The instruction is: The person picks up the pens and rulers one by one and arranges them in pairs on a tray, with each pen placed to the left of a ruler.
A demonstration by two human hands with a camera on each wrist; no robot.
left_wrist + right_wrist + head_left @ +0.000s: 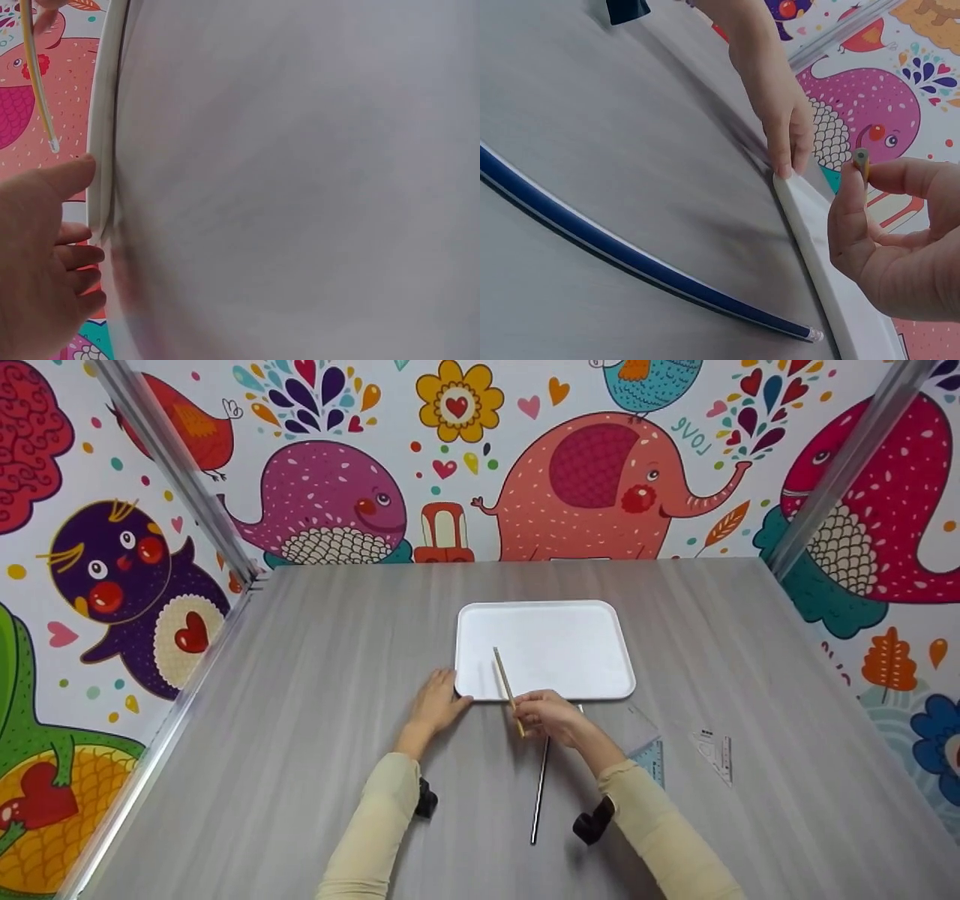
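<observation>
My right hand [551,716] pinches a yellow pencil [507,686] between thumb and fingertips. The pencil slants up over the front left of the white tray [555,689], its eraser end pointing away. In the right wrist view its near end shows a dark core in a flat, unsharpened face. My left hand [436,703] rests at the tray's near left corner, thumb along the front rim and fingers along the left side. Below my right hand lies a dark blue striped pencil [652,262] with a white eraser, partly hidden by that hand in the head view.
Right of my right wrist lie a blue-tinted set square [651,761] and a clear set square [716,754] on the grey table [337,660]. A metal frame post [187,480] stands at the back left, before a wall printed with cartoon animals.
</observation>
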